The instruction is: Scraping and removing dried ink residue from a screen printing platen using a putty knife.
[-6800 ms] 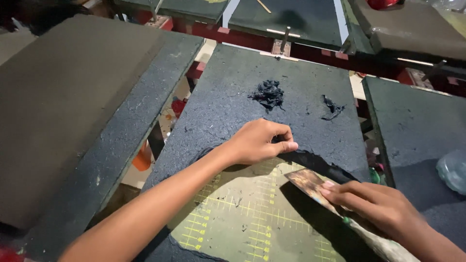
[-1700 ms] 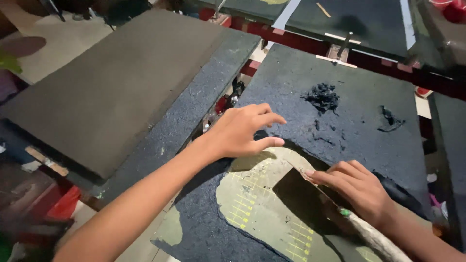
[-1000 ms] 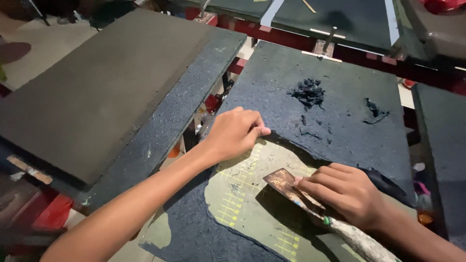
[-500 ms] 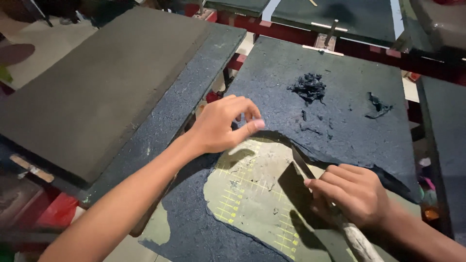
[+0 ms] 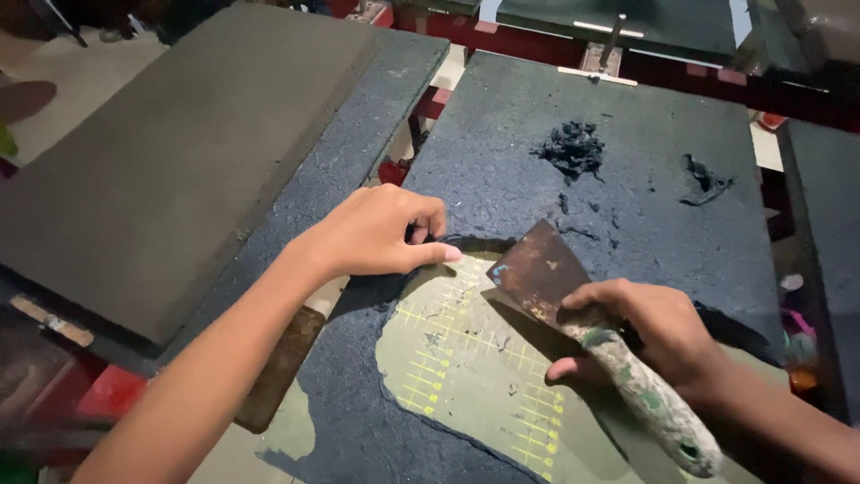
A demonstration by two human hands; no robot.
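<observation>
My right hand [image 5: 649, 333] grips a rusty scraper [image 5: 548, 280] by its paint-stained handle, the blade tilted up over a bared green patch with yellow grid lines [image 5: 466, 354]. My left hand [image 5: 376, 235] pinches the torn edge of the dark blue coating [image 5: 537, 179] at the patch's upper left. The coating covers the rest of this flat board. A small heap of scraped dark crumbs [image 5: 571, 148] lies farther back, and a smaller scrap [image 5: 705, 179] lies to its right.
A grey board [image 5: 170, 161] lies to the left, beside a coated strip [image 5: 358, 116]. Another coated board [image 5: 829, 197] is at the right edge. Red frame bars [image 5: 502, 31] run behind. Gaps between the boards show clutter below.
The scraper has lifted off the patch's upper edge and its blade now faces up. My left hand has closed from spread fingers onto the coating's edge.
</observation>
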